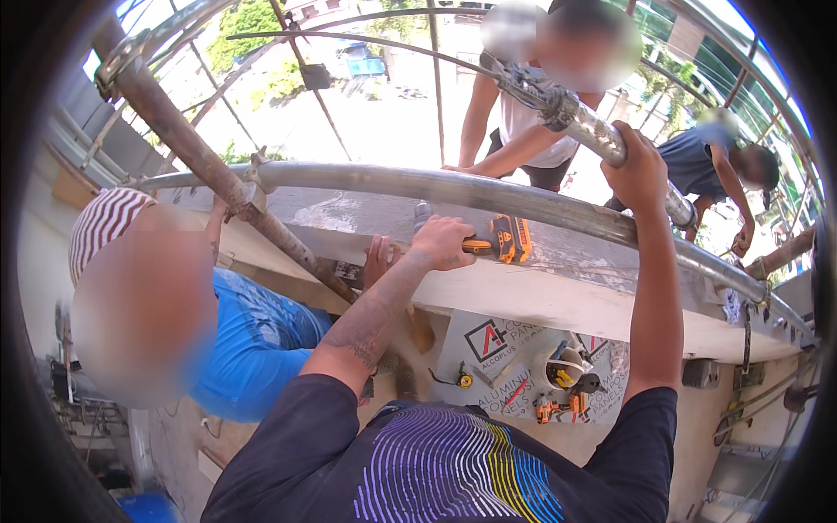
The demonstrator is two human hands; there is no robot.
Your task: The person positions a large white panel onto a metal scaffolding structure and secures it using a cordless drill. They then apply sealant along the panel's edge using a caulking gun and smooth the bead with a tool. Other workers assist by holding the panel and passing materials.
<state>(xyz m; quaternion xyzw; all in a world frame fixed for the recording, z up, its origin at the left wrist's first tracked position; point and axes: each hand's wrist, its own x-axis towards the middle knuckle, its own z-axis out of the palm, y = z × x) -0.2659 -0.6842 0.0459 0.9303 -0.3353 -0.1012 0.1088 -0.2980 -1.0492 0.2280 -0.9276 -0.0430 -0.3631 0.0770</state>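
My left hand (445, 241) is closed round the grip of a yellow and black cordless drill (511, 239). The drill is over the concrete ledge (331, 213), its grey chuck showing past my fingers on the far side and its battery end pointing right. I cannot tell whether it rests on the ledge. Higher up at the right, my right hand (635, 167) is wrapped round a slanting metal scaffold pipe (595, 131). A long horizontal scaffold pipe (453, 185) runs along the ledge, beyond my left hand and past my right forearm.
A co-worker in a blue shirt (257, 340) is close on my left. Two more people stand beyond the pipes, one in a white top (532, 113). Below lie printed panels (471, 336) with a bucket (565, 366), an orange power tool (558, 407) and a tape measure (466, 381). A rusty pipe (187, 139) slants at left.
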